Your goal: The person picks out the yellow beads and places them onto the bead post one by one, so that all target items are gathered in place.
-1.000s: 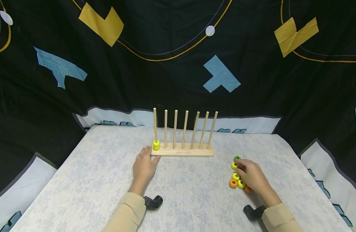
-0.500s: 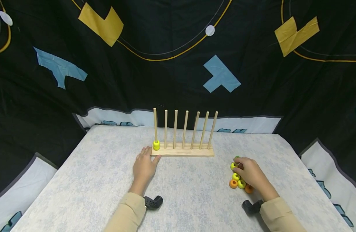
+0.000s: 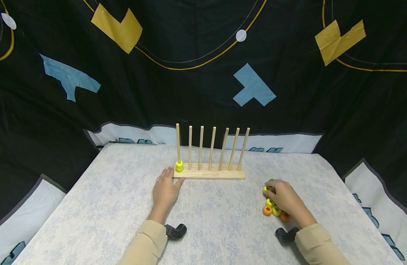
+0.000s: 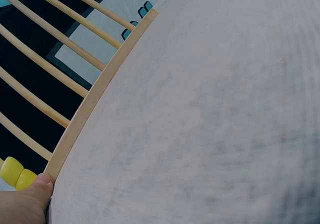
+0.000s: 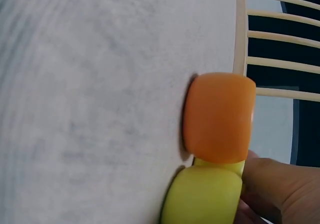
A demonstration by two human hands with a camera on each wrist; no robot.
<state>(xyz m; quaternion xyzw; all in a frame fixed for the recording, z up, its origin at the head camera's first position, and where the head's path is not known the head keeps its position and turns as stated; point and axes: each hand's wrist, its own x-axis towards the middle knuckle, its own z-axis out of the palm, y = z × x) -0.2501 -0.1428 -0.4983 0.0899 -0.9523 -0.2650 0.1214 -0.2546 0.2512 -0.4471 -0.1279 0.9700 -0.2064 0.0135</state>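
A wooden peg stand (image 3: 210, 176) with a row of upright pegs is at the far middle of the table. Two yellow beads (image 3: 179, 166) are stacked on its leftmost peg. My left hand (image 3: 165, 189) holds the left end of the base, thumb (image 4: 44, 179) on the front edge. To the right, my right hand (image 3: 284, 197) pinches a yellow bead (image 3: 265, 189) with thumb and fingertips, covering part of it. A green bead (image 3: 271, 180) shows just behind the fingers. Nearer lie more yellow beads (image 3: 276, 211) and orange beads (image 3: 267, 210), beside and under the palm.
The table (image 3: 220, 224) has a pale mottled cover. A black cloth (image 3: 190, 99) with taped shapes hangs behind it. In the right wrist view an orange bead (image 5: 219, 118) and a yellow bead (image 5: 204, 196) stand close to the camera, with the stand beyond.
My right hand has shifted slightly left, its fingers now around the yellow bead, which has moved slightly left too. My left hand stays on the stand.
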